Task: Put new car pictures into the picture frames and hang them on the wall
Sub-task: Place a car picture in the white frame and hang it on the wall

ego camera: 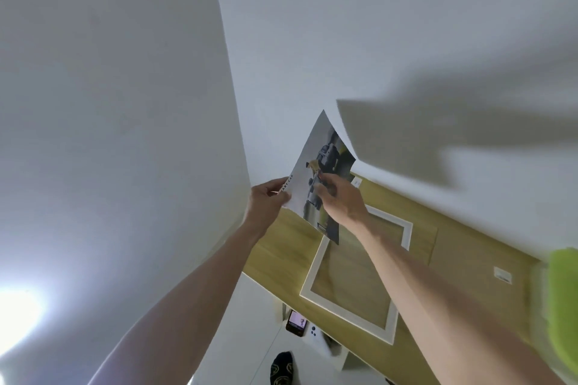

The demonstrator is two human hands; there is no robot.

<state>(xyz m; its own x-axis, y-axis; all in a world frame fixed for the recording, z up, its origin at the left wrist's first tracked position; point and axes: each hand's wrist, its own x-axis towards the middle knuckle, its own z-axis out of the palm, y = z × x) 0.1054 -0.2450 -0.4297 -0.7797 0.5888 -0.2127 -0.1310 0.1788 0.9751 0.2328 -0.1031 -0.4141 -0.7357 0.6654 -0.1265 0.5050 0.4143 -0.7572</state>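
A printed car picture (325,162) with a white border is held up in front of the white wall (344,25). My left hand (266,201) pinches its left edge. My right hand (341,197) pinches the sheet near its middle, over the printed cars. Below it, a white picture frame (403,234) lies flat on a light wooden surface (469,275); the wood shows through its opening. My right forearm crosses over the frame.
A phone (296,322) with a lit screen and a white object lie on the white floor beside the wooden surface. A dark patterned sock (281,367) shows at the bottom. A blurred green object (564,297) sits at the right edge. A bright glare fills the lower left.
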